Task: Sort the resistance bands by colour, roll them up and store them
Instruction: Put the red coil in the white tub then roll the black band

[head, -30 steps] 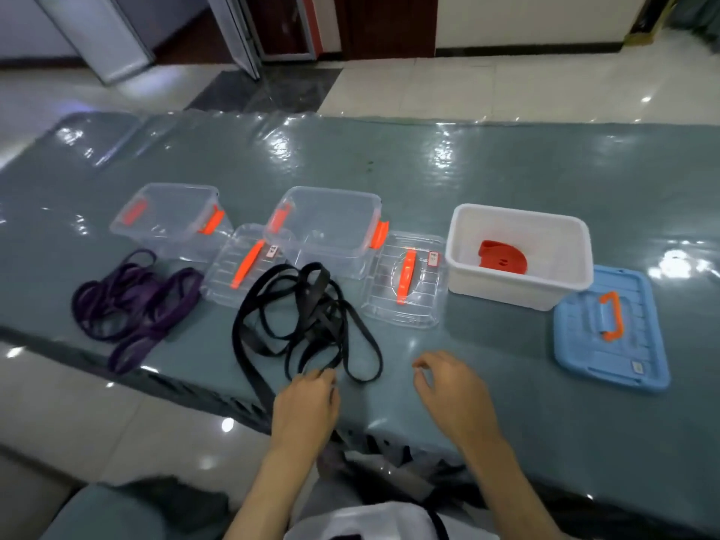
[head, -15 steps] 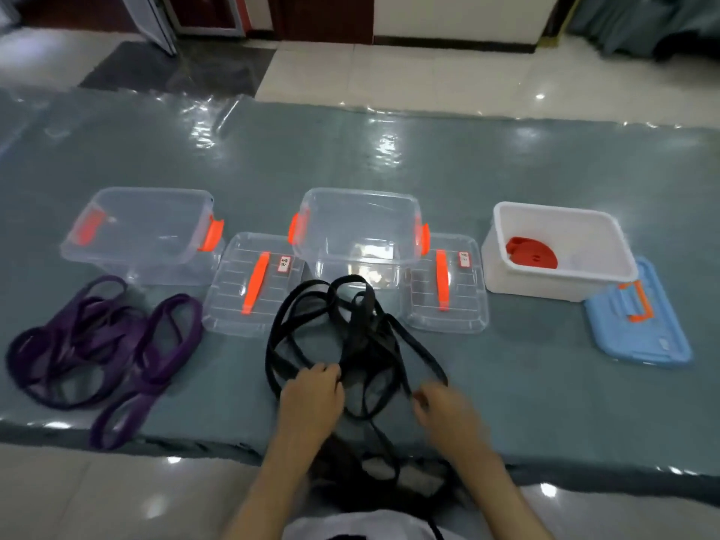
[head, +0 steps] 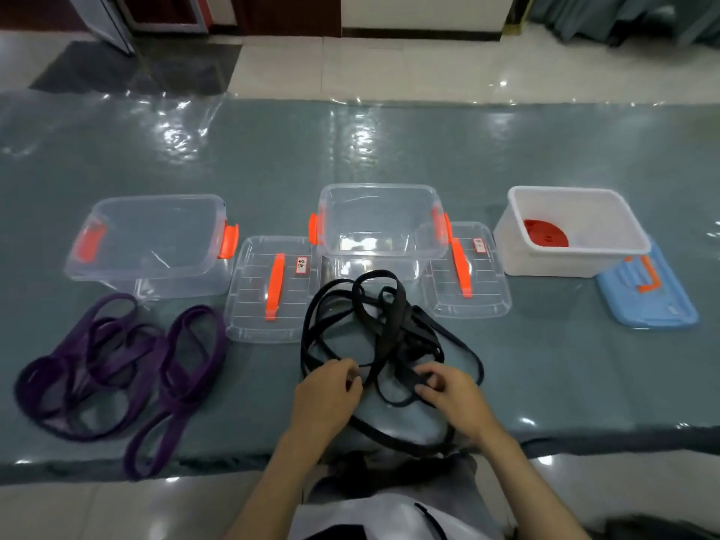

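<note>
A tangle of black resistance bands [head: 383,329] lies at the table's near edge, with one loop hanging over it. My left hand [head: 327,395] grips a black strand at the tangle's left side. My right hand [head: 448,391] pinches another black strand at its right side. Purple bands [head: 117,368] lie loose in a heap to the left. A rolled red band [head: 545,233] sits inside the white box [head: 576,263].
Two clear boxes with orange latches [head: 156,243] [head: 380,224] stand open behind the bands, each with its clear lid [head: 269,290] [head: 467,274] lying to its right. A blue lid [head: 648,296] lies right of the white box. The table [head: 389,150] has a glossy grey-green cover.
Both hands have closed in on the black tangle and taken hold of strands. The view has shifted left and nearer, so the boxes sit more central.
</note>
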Motion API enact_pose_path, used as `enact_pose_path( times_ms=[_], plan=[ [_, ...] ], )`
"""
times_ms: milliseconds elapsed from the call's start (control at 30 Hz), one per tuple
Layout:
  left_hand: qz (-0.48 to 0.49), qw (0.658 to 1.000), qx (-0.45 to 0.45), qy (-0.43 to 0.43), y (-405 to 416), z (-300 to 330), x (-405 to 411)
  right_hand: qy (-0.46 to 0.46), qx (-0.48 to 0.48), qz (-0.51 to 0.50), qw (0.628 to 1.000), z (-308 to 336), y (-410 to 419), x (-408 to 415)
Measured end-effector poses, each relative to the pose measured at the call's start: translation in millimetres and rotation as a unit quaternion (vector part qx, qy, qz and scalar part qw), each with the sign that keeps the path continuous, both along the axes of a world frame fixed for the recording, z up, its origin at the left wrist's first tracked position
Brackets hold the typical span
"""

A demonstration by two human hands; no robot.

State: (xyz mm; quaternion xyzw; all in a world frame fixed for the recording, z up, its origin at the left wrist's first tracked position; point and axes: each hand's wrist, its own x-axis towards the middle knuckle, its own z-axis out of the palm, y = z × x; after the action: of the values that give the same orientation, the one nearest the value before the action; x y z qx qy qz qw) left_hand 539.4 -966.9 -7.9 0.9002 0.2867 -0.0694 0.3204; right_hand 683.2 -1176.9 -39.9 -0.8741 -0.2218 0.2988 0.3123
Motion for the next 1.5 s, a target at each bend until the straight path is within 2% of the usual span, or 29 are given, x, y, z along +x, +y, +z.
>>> enact_pose_path(
  times_ms=[167,300,400,533,633,800,933,1067,1200,1333,1400,1500],
  plan=[
    [-0.018,0.984,-0.173,-0.047,2.1,17.2,9.2,0.062,0.165,-0.077,0.981,46.1,35.4,-1.5],
    [-0.046,0.968,-0.239,-0.067,4.6,49.7,22.7,0.111,0.29,-0.117,0.943,87.8,61.3,-1.8],
    [-0.049,0.959,-0.243,-0.138,10.8,81.9,38.0,0.077,0.351,-0.097,0.928,119.8,77.4,3.4],
    [-0.034,0.942,-0.249,-0.224,14.9,113.4,63.3,-0.055,0.385,-0.075,0.918,146.9,92.7,14.7],
    [-0.01,0.923,-0.276,-0.267,17.6,124.8,75.2,-0.063,0.368,-0.071,0.925,152.0,101.2,24.8],
    [-0.016,0.922,-0.249,-0.296,39.2,151.6,83.5,0.025,0.404,-0.034,0.914,157.3,103.2,37.4],
    [-0.072,0.935,-0.23,-0.261,64.1,189.7,87.7,0.026,0.424,-0.041,0.904,165.1,111.3,41.8],
    [-0.111,0.934,-0.225,-0.255,76.7,229.4,89.8,0.004,0.437,0.019,0.899,186.4,128.5,47.6],
    [-0.144,0.951,-0.147,-0.23,87.6,258.9,89.3,-0.029,0.437,0.021,0.899,207.8,146.5,57.9],
    [-0.153,0.972,-0.021,-0.179,101.8,275.0,86.7,-0.033,0.456,-0.046,0.888,224.7,152.7,62.7],
    [-0.141,0.968,-0.021,-0.208,103.9,280.3,86.7,-0.08,0.462,-0.075,0.88,234.0,157.4,62.6],
    [-0.119,0.937,-0.094,-0.315,100.1,285.2,92.5,-0.125,0.493,-0.084,0.857,257.2,168.1,56.5]
  ],
)
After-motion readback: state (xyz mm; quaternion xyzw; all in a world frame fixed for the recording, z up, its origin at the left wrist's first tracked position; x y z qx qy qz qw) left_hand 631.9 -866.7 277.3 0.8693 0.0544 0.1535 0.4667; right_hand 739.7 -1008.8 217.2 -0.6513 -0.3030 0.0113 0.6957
